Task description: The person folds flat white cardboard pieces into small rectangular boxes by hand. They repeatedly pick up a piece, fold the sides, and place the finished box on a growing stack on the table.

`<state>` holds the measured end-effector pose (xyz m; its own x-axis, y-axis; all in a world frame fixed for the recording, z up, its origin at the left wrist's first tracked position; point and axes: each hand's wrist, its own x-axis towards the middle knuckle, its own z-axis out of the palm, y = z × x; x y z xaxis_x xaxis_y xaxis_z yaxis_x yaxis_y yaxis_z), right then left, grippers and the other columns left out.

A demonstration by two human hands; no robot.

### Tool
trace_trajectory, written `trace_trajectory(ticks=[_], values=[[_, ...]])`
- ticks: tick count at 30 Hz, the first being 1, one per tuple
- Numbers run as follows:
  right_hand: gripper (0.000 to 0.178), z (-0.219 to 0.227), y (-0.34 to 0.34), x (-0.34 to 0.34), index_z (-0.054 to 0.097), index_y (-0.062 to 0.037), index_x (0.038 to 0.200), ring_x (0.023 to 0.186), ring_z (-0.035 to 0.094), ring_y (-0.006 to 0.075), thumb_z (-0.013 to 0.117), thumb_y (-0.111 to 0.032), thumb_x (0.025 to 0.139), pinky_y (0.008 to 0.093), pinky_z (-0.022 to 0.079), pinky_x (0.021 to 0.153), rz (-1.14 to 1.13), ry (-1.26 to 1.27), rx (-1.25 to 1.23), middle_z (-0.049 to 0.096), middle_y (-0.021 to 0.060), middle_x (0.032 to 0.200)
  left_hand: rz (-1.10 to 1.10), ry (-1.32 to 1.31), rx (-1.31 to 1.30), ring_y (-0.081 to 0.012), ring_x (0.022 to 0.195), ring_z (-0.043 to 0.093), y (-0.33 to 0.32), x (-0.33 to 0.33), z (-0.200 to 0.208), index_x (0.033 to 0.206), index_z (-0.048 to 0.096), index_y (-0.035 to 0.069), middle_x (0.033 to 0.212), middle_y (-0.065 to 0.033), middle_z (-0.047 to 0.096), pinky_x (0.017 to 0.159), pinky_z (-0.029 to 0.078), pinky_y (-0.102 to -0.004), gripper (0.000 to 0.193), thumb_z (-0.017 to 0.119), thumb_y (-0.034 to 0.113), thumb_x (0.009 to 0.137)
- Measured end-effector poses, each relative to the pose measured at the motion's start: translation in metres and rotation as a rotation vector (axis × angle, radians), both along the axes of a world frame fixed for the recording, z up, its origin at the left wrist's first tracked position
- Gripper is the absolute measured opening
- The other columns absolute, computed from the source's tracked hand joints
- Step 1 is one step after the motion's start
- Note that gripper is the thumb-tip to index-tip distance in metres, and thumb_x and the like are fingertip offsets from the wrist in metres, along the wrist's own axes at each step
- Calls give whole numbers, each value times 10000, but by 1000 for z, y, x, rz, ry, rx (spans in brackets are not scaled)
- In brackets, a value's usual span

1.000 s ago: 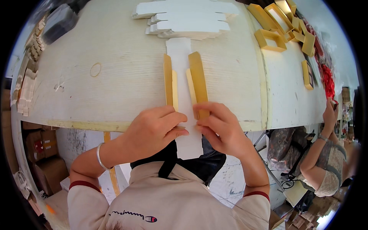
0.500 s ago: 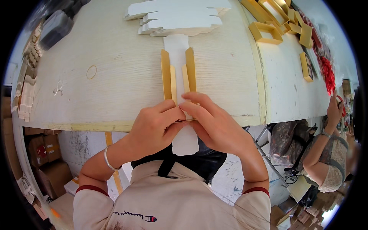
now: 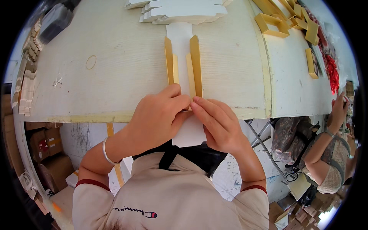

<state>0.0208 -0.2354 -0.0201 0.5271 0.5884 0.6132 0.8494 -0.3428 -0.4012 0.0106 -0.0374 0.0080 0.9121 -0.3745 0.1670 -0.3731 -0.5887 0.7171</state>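
Note:
A partly folded cardboard box [image 3: 181,53], white inside and gold outside, lies at the table's front edge. Its two long side walls stand upright, and a white flap hangs over the edge toward me. My left hand [image 3: 159,113] is closed on the near left corner of the box, thumb and fingers pinching the card. At the near right corner, my right hand [image 3: 220,122] presses its fingertips together on the card. The fingers partly hide the near corners. Just beyond the box's far end lies a stack of flat white box blanks [image 3: 184,11].
Folded gold boxes [image 3: 272,26] are heaped at the far right, near red shredded material [image 3: 332,73]. A rubber band [image 3: 91,62] lies on the left of the table [image 3: 115,84]. Stacked card pieces [image 3: 27,92] line the left edge. Another person's hand [image 3: 337,113] is at the right.
My right hand has drawn back from inside the box to its near right corner. My left hand has shifted slightly up over the near left corner. The view has shifted a little.

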Motion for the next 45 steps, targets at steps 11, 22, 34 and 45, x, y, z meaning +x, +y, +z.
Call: trace_trajectory(ticks=[11,22,34,45], values=[[256,15,7,3,613,36,927,784,597,295,696,95,693,354,496,635,11,373,150,577,141,961,-182,309,-266,-238,667,563,26,-2,9,1042,490,24,863,-113,555,605,445,-315,292,647,229,907],[217,15,28,-3,576,6,1055,656,563,271,649,28,853,329,470,569,-182,550,377,579,134,912,62,224,-715,-221,611,571,7,-14,-10,1152,396,31,1158,-214,531,557,452,-256,264,537,5,930],[217,20,20,-5,591,55,963,694,529,217,662,-43,782,321,468,605,-114,59,-130,517,145,994,18,-449,131,-175,696,609,11,-22,-12,1006,655,-52,972,-115,589,556,507,-273,296,750,60,749],[159,31,19,1,536,27,861,776,518,256,607,20,718,343,457,653,-45,340,-146,457,123,841,16,-296,107,-231,684,575,6,-19,-3,950,644,-41,825,-99,536,547,487,-306,188,637,-37,762]])
